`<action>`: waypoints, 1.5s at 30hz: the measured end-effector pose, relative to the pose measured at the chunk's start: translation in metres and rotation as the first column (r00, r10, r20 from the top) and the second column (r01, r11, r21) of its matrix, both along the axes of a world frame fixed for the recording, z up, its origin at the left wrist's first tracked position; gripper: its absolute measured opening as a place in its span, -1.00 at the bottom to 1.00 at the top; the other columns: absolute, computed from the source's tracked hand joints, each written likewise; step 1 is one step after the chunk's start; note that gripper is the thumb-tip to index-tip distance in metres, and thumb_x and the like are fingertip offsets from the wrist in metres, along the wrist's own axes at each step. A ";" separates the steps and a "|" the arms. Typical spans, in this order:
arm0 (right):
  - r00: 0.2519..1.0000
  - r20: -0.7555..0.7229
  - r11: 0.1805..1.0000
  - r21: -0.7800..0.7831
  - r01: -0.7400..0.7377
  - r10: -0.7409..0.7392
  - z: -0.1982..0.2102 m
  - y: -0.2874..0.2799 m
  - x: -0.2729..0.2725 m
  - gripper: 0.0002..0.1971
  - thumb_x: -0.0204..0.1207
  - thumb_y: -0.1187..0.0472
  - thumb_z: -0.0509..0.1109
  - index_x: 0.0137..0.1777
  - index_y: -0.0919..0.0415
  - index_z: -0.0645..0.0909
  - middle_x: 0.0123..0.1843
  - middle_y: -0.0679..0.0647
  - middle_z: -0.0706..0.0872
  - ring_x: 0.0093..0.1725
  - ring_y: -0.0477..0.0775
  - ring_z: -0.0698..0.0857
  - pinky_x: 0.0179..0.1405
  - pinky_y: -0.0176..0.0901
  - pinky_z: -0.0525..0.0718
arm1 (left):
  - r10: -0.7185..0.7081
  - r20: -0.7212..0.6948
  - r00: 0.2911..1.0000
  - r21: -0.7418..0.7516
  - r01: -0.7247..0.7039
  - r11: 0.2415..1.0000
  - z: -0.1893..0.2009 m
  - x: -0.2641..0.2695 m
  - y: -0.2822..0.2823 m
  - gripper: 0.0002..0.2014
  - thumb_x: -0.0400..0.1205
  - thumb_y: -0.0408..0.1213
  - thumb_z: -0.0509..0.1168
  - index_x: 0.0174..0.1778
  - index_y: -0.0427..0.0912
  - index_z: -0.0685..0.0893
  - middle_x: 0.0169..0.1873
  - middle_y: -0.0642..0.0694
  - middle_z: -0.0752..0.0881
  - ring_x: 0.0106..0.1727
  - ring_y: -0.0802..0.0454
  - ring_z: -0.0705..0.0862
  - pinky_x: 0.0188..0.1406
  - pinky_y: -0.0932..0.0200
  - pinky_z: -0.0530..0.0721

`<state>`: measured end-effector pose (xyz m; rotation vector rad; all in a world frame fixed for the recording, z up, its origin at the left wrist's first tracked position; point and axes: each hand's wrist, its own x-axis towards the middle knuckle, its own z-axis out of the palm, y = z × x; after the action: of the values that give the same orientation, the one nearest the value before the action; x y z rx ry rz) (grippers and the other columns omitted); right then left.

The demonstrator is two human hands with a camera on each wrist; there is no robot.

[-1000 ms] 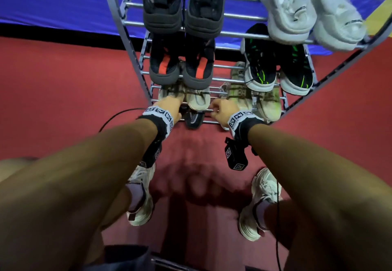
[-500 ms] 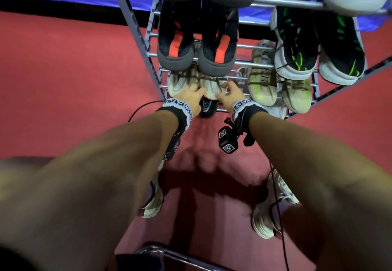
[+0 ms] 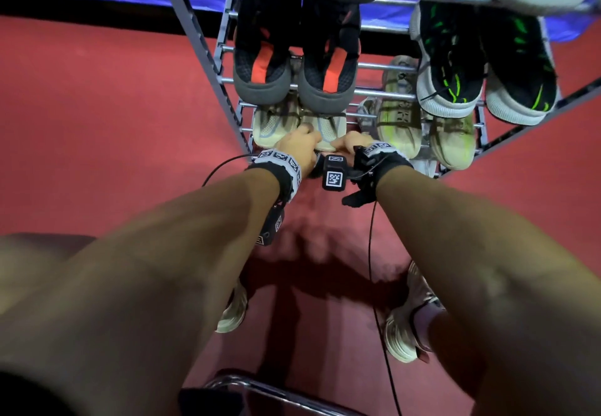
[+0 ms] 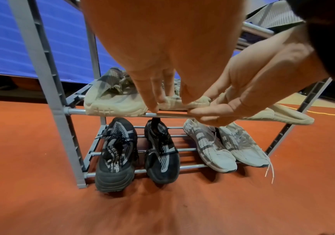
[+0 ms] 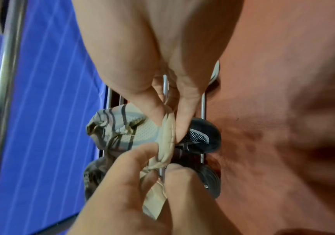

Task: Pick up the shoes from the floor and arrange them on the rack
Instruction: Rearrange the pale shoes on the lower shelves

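Observation:
A grey metal shoe rack [image 3: 194, 39] stands on red carpet, and each of its tiers holds shoes. A beige pair sits at the left of its second-lowest tier [image 4: 76, 110]. The pair's left shoe [image 4: 112, 101] lies untouched. My left hand [image 3: 299, 145] and right hand [image 3: 349, 144] meet at the toe of its right shoe [image 3: 328, 129]. In the right wrist view my right thumb and finger pinch that toe's sole edge [image 5: 166, 132]. My left hand [image 5: 142, 167] pinches the same beige sole from below. The shoe rests on the front bar.
Below sit a black-grey pair [image 4: 118, 152] and a white pair [image 4: 213, 147]. Above are a black-orange pair [image 3: 263, 67], a black-green pair [image 3: 448, 67] and a beige-lime pair [image 3: 400, 122]. My feet [image 3: 403, 334] stand close to the rack. A chrome tube [image 3: 260, 389] lies behind me.
My right hand has moved left to join the left hand at the beige shoe's toe. The head view has dropped closer to the rack.

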<state>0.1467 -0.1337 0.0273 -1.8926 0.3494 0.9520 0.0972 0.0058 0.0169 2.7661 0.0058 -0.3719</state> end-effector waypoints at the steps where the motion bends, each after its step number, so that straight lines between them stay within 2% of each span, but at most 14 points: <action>1: 0.999 0.008 0.999 -0.035 -0.041 0.041 0.008 -0.004 -0.006 -0.82 0.29 0.15 0.52 -0.13 0.19 0.75 -0.13 0.13 0.81 -0.19 0.15 0.71 -0.13 0.00 0.77 | 0.008 0.018 1.000 -0.003 -0.008 1.000 0.003 0.000 -0.002 -0.68 0.59 -0.39 0.18 0.26 -0.21 0.63 0.27 -0.24 0.55 0.25 -0.24 0.56 0.22 -0.08 0.57; 2: 1.000 -0.010 0.999 -0.034 -0.019 0.019 0.009 -0.008 -0.008 -0.84 0.34 0.17 0.50 -0.13 0.22 0.78 -0.02 0.16 0.81 -0.21 0.16 0.71 -0.15 0.01 0.75 | 0.018 0.032 0.999 0.000 -0.018 1.000 0.006 0.000 -0.003 -0.70 0.62 -0.35 0.16 0.26 -0.19 0.63 0.23 -0.25 0.59 0.25 -0.24 0.55 0.22 -0.09 0.57; 4: 0.997 -0.039 0.998 0.029 0.062 -0.061 0.013 -0.018 -0.013 -0.73 0.53 0.31 0.38 0.21 0.31 0.70 0.23 0.19 0.72 -0.13 0.10 0.68 -0.29 -0.12 0.67 | 0.001 0.073 0.997 0.003 -0.001 1.000 0.013 0.001 -0.008 -0.71 0.66 -0.31 0.13 0.27 -0.17 0.62 0.16 -0.25 0.63 0.24 -0.25 0.56 0.19 -0.09 0.58; 7: 0.996 -0.045 0.990 0.113 0.079 -0.074 0.014 -0.033 -0.012 -0.51 0.60 0.47 0.28 0.54 0.31 0.41 0.46 0.24 0.55 0.00 0.05 0.65 -0.07 -0.14 0.67 | -0.020 0.101 0.995 0.037 0.017 0.999 0.024 0.002 -0.015 -0.61 0.69 -0.32 0.10 0.45 -0.11 0.52 0.19 -0.28 0.64 0.29 -0.26 0.53 0.20 -0.08 0.52; 11: 0.998 0.032 0.995 0.081 0.056 -0.059 0.021 -0.058 -0.023 -0.55 0.50 0.56 0.30 0.34 0.21 0.61 0.16 0.20 0.69 0.13 0.21 0.69 0.30 0.21 0.66 | -0.083 0.158 0.984 0.215 0.048 0.975 0.032 -0.004 -0.027 -0.42 0.70 -0.35 0.09 0.68 -0.03 0.17 0.33 -0.26 0.57 0.36 -0.32 0.48 0.36 -0.14 0.41; 15: 0.992 0.091 0.994 0.069 0.087 -0.093 0.031 -0.079 -0.026 -0.61 0.44 0.65 0.23 0.04 0.22 0.69 0.17 0.45 0.72 0.02 0.43 0.73 -0.07 0.26 0.79 | -0.208 0.233 0.950 0.319 0.128 0.939 0.031 -0.010 -0.033 -0.36 0.70 -0.31 0.13 0.70 -0.02 0.06 0.56 -0.15 0.38 0.47 -0.27 0.41 0.57 -0.23 0.21; 17: 0.990 0.142 1.000 -0.019 0.020 -0.017 0.043 -0.086 -0.030 -0.59 0.36 0.65 0.23 -0.14 0.11 0.68 0.03 0.31 0.76 0.03 0.36 0.74 -0.01 0.20 0.79 | -0.214 0.226 0.950 0.302 0.140 0.943 0.033 -0.012 -0.035 -0.32 0.67 -0.35 0.17 0.70 0.02 0.06 0.61 -0.13 0.30 0.45 -0.25 0.40 0.54 -0.22 0.22; 21: 0.975 0.201 0.986 -0.158 -0.059 0.090 0.059 -0.099 -0.031 -0.61 0.34 0.60 0.26 -0.26 0.02 0.59 -0.18 0.18 0.66 -0.25 0.17 0.63 -0.49 -0.14 0.64 | -0.277 0.242 0.930 0.327 0.191 0.926 0.039 -0.020 -0.035 -0.27 0.60 -0.45 0.23 0.68 -0.02 0.12 0.69 -0.16 0.12 0.45 -0.24 0.40 0.51 -0.17 0.27; 25: 0.939 0.253 0.949 -0.268 -0.164 0.233 0.064 -0.104 -0.033 -0.67 0.44 0.51 0.20 -0.17 0.04 0.62 -0.20 0.18 0.66 -0.29 0.17 0.62 -0.36 -0.05 0.68 | -0.291 0.179 0.940 0.375 0.208 0.903 0.049 -0.025 -0.037 -0.36 0.67 -0.24 0.24 0.68 -0.07 0.16 0.67 -0.17 0.18 0.54 -0.21 0.31 0.56 -0.15 0.21; 30: 0.870 0.325 0.902 -0.348 -0.255 0.371 0.069 -0.105 -0.037 -0.61 0.50 0.47 0.12 0.01 -0.01 0.63 -0.02 0.11 0.71 0.05 0.19 0.72 0.11 -0.05 0.71 | -0.304 -0.024 0.952 0.329 0.295 0.897 0.057 -0.023 -0.040 -0.54 0.64 -0.08 0.32 0.45 -0.03 0.43 0.28 -0.09 0.62 0.35 -0.16 0.54 0.33 -0.13 0.47; 34: 0.779 0.353 0.814 -0.484 -0.321 0.518 0.082 -0.101 -0.038 -0.52 0.42 0.48 0.09 0.09 -0.01 0.67 0.03 0.06 0.70 -0.05 0.18 0.71 -0.07 0.05 0.78 | -0.272 -0.157 0.950 0.214 0.301 0.929 0.058 -0.024 -0.043 -0.56 0.61 0.07 0.34 0.33 -0.05 0.48 0.10 -0.10 0.69 0.03 -0.18 0.66 -0.10 -0.02 0.61; 37: 0.612 0.410 0.695 -0.632 -0.343 0.676 0.083 -0.093 -0.036 -0.53 0.38 0.47 0.14 0.07 -0.05 0.65 0.05 0.09 0.72 0.03 0.23 0.71 -0.08 0.10 0.77 | -0.202 -0.202 0.958 0.068 0.219 0.973 0.051 -0.025 -0.045 -0.60 0.53 0.12 0.40 0.07 -0.09 0.53 -0.07 -0.11 0.67 -0.14 -0.16 0.66 -0.23 0.01 0.59; 40: 0.458 0.439 0.603 -0.734 -0.313 0.773 0.073 -0.087 -0.032 -0.48 0.45 0.46 0.19 0.31 0.00 0.64 0.23 0.15 0.67 0.26 0.29 0.57 0.18 0.20 0.65 | -0.140 -0.231 0.963 -0.107 0.117 0.987 0.044 -0.022 -0.045 -0.59 0.44 0.09 0.49 -0.18 -0.11 0.46 -0.23 -0.05 0.60 -0.25 -0.09 0.59 -0.22 0.04 0.55; 45: 0.256 0.420 0.485 -0.819 -0.307 0.871 0.065 -0.076 -0.034 -0.46 0.46 0.21 0.30 0.45 -0.15 0.54 0.63 0.06 0.36 0.63 0.23 0.22 0.60 0.27 0.17 | -0.066 -0.294 0.954 -0.269 -0.016 0.963 0.041 -0.021 -0.041 -0.53 0.45 0.10 0.49 -0.42 -0.11 0.39 -0.46 -0.03 0.42 -0.40 -0.02 0.42 -0.30 0.10 0.41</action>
<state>0.1129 -0.2094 0.0920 -2.9465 -0.9511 0.2427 0.0760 -0.0349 0.0581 2.4197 -0.0046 -0.7404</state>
